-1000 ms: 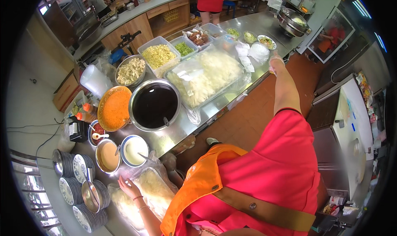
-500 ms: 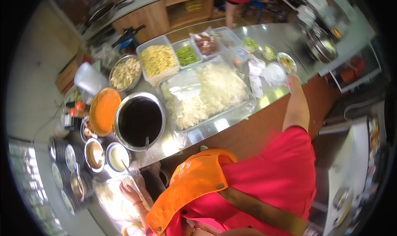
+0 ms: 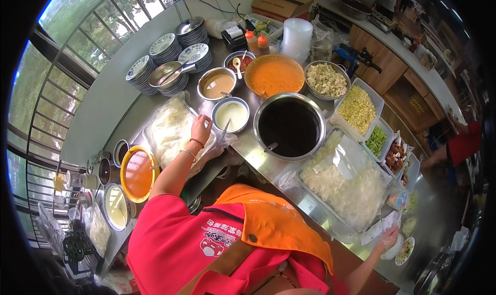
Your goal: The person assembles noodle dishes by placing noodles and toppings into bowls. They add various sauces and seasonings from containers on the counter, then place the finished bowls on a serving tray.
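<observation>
My left hand (image 3: 201, 129), with bracelets on the wrist, rests on the plastic film over a tray of white noodles (image 3: 168, 134) at the counter's left part. Its fingers lie bent on the film and hold nothing that I can see. A white bowl of pale sauce (image 3: 231, 114) with a spoon stands just right of it. My right hand (image 3: 387, 239), in a clear glove, reaches far to the lower right and touches a small white bowl (image 3: 397, 249) next to a small plate of food (image 3: 406, 250). Its grip is too small to make out.
On the steel counter stand a big pot of dark liquid (image 3: 289, 126), an orange-filled bowl (image 3: 274, 76), a large film-covered tray of noodles (image 3: 345, 181), tubs of toppings (image 3: 357, 109), stacked plates (image 3: 165, 47) and an orange-lidded pot (image 3: 137, 173). Another person in red (image 3: 462, 142) stands at the right.
My head has turned, so the whole counter has swung round in view. My left hand has moved up onto the noodle tray's film. My right hand stays at the counter's far end.
</observation>
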Demonstrator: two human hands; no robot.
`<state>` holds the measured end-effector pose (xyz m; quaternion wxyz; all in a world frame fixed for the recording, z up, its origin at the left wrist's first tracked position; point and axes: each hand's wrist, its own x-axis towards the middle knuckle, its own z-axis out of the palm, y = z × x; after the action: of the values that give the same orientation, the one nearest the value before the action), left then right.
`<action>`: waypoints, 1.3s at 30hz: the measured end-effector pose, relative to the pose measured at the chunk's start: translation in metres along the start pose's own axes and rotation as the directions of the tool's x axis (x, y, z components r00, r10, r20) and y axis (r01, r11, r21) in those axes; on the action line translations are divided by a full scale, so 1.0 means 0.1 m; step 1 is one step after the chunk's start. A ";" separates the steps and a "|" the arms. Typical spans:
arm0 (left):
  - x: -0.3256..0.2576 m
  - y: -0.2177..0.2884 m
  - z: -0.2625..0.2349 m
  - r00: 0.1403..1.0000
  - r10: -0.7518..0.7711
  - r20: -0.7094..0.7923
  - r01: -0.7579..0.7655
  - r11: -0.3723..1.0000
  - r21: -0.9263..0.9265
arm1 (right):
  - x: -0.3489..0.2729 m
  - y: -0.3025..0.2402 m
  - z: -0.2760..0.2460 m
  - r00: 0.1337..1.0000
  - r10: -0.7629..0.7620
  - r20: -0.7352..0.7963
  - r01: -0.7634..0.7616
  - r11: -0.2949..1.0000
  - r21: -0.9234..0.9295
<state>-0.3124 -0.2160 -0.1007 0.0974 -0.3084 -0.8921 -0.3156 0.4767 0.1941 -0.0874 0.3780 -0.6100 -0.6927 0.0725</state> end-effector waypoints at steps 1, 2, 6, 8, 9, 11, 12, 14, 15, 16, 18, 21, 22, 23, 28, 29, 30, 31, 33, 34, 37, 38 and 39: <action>0.08 0.00 0.03 1.000 0.020 -0.011 -0.020 1.000 -0.013 | -0.03 -0.21 0.03 0.999 0.024 0.031 -0.025 0.999 0.031; 0.17 0.10 0.04 1.000 0.014 0.006 -0.013 0.999 -0.033 | -0.09 -0.37 0.00 0.997 0.055 0.056 -0.057 0.997 0.046; 0.57 -0.14 0.20 0.999 0.044 -0.017 -0.046 0.991 -0.125 | -0.16 -0.82 0.32 0.994 0.027 0.110 -0.047 0.981 0.189; 0.88 -0.17 0.24 0.998 0.059 -0.020 -0.061 0.991 -0.119 | -0.24 -1.20 0.52 0.997 -0.035 0.075 0.025 0.992 0.125; 1.07 -0.19 0.25 0.999 0.037 0.016 -0.034 0.985 -0.172 | -0.30 -1.53 0.61 0.997 -0.021 0.069 0.017 0.998 0.064; 1.47 -0.22 0.27 0.997 0.068 0.022 -0.061 0.970 -0.234 | -0.34 -2.02 0.73 0.982 -0.151 0.113 0.154 0.988 -0.021; 1.69 -0.24 0.30 0.993 0.119 -0.012 -0.118 0.963 -0.243 | -0.36 -2.26 0.79 0.967 -0.215 0.136 0.224 0.973 -0.060; 2.15 -0.38 0.41 0.989 0.148 -0.005 -0.143 0.944 -0.298 | -0.43 -2.77 0.92 0.955 -0.224 0.196 0.236 0.971 -0.035; 2.38 -0.38 0.42 0.992 0.124 0.018 -0.110 0.929 -0.354 | -0.47 -2.99 0.99 0.947 -0.227 0.227 0.239 0.971 -0.027; 2.62 -0.39 0.42 0.994 0.103 0.043 -0.076 0.910 -0.409 | -0.49 -3.20 1.05 0.923 -0.306 0.233 0.333 0.939 -0.089; 3.12 -0.54 0.44 0.969 0.241 -0.047 -0.245 0.943 -0.226 | -0.54 -3.57 1.16 0.853 -0.452 0.262 0.507 0.836 -0.210; 3.94 -0.91 0.64 0.961 0.274 -0.026 -0.275 0.957 -0.095 | -0.68 -4.04 1.22 0.834 -0.421 0.357 0.515 0.827 -0.227; 4.20 -0.97 0.71 0.957 0.289 -0.033 -0.291 0.955 -0.054 | -0.75 -4.21 1.21 0.839 -0.395 0.374 0.500 0.831 -0.244; 4.44 -1.06 0.82 0.956 0.293 -0.027 -0.294 0.955 -0.033 | -0.83 -4.41 1.17 0.843 -0.368 0.393 0.487 0.833 -0.263; 5.36 -1.18 1.32 0.961 0.275 -0.032 -0.272 0.959 0.084 | -1.08 -4.92 1.15 0.882 -0.251 0.399 0.388 0.867 -0.313; 5.55 -1.26 1.46 0.958 0.278 -0.062 -0.268 0.953 0.142 | -1.10 -5.04 1.16 0.889 -0.235 0.392 0.375 0.866 -0.331; 5.70 -1.26 1.53 0.954 0.286 -0.089 -0.264 0.943 0.201 | -1.10 -5.11 1.18 0.898 -0.215 0.385 0.357 0.866 -0.350; 5.83 -1.27 1.59 0.964 0.256 -0.069 -0.232 0.942 0.241 | -1.11 -5.07 1.19 0.891 -0.159 0.426 0.343 0.850 -0.400; 5.99 -1.21 1.75 0.976 0.216 -0.017 -0.200 0.928 0.314 | -1.16 -4.97 1.18 0.872 -0.028 0.489 0.310 0.805 -0.506; 6.07 -1.21 1.83 0.983 0.183 0.021 -0.180 0.924 0.337 | -1.14 -4.98 1.22 0.863 -0.110 0.492 0.374 0.795 -0.478; 6.35 -1.36 1.94 0.985 0.071 0.155 -0.121 0.933 0.340 | -1.14 -5.03 1.38 0.818 -0.254 0.517 0.490 0.779 -0.392; 6.48 -1.41 1.98 0.979 0.021 0.201 -0.082 0.951 0.299 | -1.15 -4.98 1.40 0.817 -0.236 0.526 0.473 0.796 -0.378; 6.55 -1.49 1.96 0.997 0.040 0.063 -0.053 0.973 0.223 | -1.14 -4.96 1.46 0.811 -0.224 0.540 0.461 0.813 -0.356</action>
<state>-0.9173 0.1359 -0.0873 0.1127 -0.3254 -0.9170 -0.2015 -0.0085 0.0226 0.0389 0.0438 -0.5065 -0.8608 -0.0227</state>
